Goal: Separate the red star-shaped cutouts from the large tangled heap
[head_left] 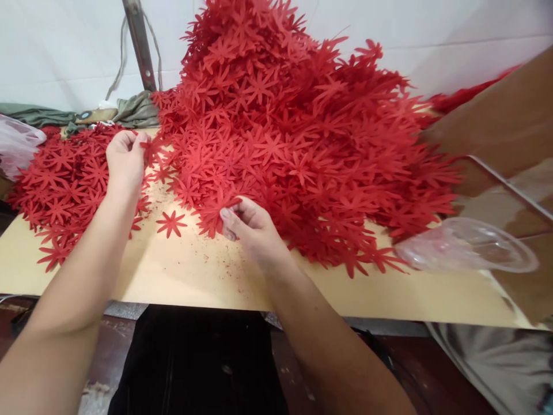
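A tall heap of red flower-shaped pieces (268, 127) fills the middle and right of the pale table (181, 282). To the left lies a lower pile (64, 178) of the same pieces. My left hand (127, 155), raised over that pile's right edge, pinches a red piece between thumb and fingers. At the front of the tall heap, my right hand (248, 225) has thumb and fingers closed on a red piece. One loose red piece (171, 223) lies flat on the table between my forearms.
A clear plastic cup (466, 245) lies on its side at the right, beside brown cardboard (505, 132). Behind the left pile are green cloth (140, 109) and a metal post (139, 46). A plastic bag (19, 144) sits at the far left.
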Tool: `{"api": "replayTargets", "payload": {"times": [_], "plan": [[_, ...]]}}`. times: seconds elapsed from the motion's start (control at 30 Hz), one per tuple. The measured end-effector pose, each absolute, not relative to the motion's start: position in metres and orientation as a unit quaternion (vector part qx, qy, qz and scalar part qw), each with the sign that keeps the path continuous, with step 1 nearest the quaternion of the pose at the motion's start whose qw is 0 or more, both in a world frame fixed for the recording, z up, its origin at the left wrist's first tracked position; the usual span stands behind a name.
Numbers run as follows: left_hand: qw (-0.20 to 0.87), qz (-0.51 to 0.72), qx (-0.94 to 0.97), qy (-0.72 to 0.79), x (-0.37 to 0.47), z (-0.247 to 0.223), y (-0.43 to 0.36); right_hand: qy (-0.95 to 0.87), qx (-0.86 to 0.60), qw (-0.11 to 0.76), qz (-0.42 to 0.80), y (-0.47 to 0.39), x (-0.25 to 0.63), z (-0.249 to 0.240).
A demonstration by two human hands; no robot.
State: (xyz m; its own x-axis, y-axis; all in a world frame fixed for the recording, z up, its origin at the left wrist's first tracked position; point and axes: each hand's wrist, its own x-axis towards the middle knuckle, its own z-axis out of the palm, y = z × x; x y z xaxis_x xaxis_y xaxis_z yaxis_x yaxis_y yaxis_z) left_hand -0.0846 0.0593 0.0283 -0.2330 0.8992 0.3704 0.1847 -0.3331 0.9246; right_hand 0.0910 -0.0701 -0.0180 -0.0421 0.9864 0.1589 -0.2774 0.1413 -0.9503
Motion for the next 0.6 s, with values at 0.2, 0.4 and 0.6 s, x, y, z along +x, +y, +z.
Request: {"api": "replayTargets", "payload": {"times": [0.2,0.4,0.6], "plan": [[0.285,0.518,0.7,0.401,-0.07,0.011,0.052,-0.373,-0.394,0.621,0.566,-0.062,0.093,-0.022],[0.222,0.406,0.83,0.31,-0.048,0.016,-0.003,-0.374,-0.373,0.629,0.571,-0.059,0.097,-0.025],[0.184,0.369,0.861,0.298,-0.046,0.011,-0.026,-0.366,-0.375,0.639,0.563,-0.056,0.095,-0.027]]}}
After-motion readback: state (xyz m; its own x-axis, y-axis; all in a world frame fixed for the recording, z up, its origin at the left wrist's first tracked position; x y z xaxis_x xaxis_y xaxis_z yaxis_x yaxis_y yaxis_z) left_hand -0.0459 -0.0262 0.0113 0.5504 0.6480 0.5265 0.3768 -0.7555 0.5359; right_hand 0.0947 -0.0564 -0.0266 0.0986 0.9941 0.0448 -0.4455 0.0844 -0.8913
